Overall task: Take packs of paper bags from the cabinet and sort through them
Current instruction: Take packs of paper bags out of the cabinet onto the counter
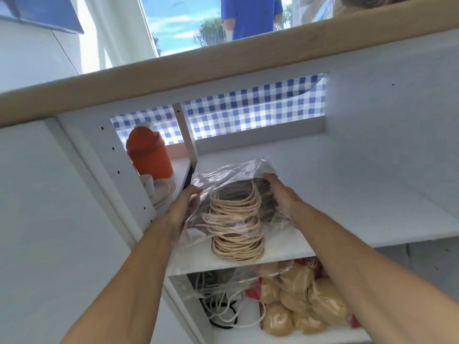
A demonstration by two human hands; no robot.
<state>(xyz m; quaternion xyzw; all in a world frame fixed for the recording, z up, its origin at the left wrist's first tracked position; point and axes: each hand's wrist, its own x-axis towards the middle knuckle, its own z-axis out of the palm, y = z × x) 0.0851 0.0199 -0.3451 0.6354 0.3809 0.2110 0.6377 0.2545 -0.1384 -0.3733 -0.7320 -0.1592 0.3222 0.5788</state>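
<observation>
No legible text, only blurred white lettering on red potato bag (313,266)

A single wide-angle view, worn on the head, looks forward and down at close range into the open cabinet (387,125); the desk (248,54) edge crosses the upper frame.

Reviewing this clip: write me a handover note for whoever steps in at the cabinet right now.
Left hand: grips the left side of the clear plastic pack of dark paper bags with beige twisted-cord handles.
Right hand: fingers straight, pressed against the pack's right side.
The pack stands on the white upper cabinet shelf, near its front edge.
A second clear pack with white cord handles lies on the lower shelf.
Done: first pack held between both hands.
Left: lift it out, fetch the second pack, sort through both.
</observation>
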